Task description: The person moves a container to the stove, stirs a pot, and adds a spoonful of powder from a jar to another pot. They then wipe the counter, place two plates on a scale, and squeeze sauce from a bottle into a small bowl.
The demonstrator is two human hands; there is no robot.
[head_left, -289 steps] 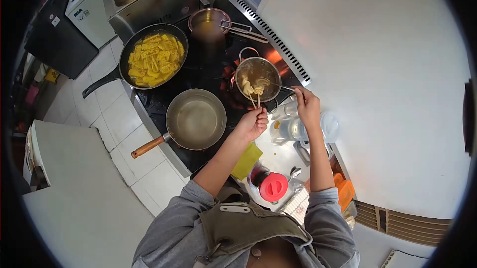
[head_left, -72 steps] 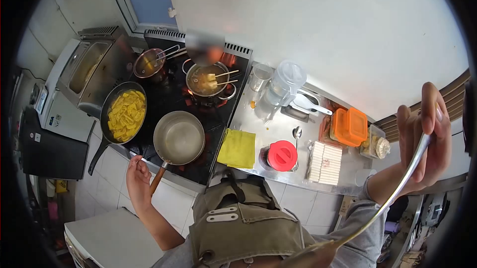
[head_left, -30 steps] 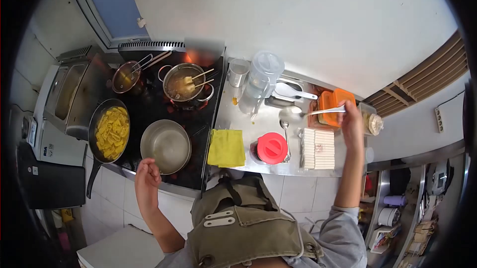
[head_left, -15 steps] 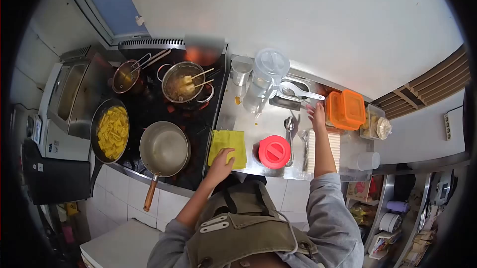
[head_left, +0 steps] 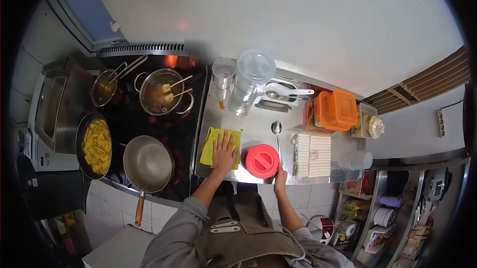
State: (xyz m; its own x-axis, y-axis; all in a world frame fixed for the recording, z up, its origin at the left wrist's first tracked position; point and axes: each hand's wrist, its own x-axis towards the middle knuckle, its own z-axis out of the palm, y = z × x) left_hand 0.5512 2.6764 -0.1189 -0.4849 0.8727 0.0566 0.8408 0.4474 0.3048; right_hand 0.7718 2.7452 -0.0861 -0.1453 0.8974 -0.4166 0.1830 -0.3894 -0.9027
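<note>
My left hand [head_left: 224, 154] lies flat with fingers spread on a folded yellow-green cloth [head_left: 207, 153] at the counter's left end. My right hand [head_left: 280, 178] is at the front edge, fingers curled closed. It is beside a container with a red lid [head_left: 262, 161] and at the lower end of a metal spoon's handle [head_left: 279, 144]. Whether it grips the spoon or the container is hidden. To its right lies a clear pack of white sticks or rolls [head_left: 313, 155].
The stove at left bears an empty pan [head_left: 148, 161], a pot with skewers [head_left: 161, 91], a small saucepan [head_left: 104, 88] and a frying pan of yellow food [head_left: 97, 146]. Behind stand a clear pitcher [head_left: 251, 84], a white ladle [head_left: 293, 91] and orange-lidded boxes [head_left: 343, 110].
My right hand has come down from beside the white ladle to the front edge near the red lid. My left hand has flattened out on the cloth. The view has shifted right.
</note>
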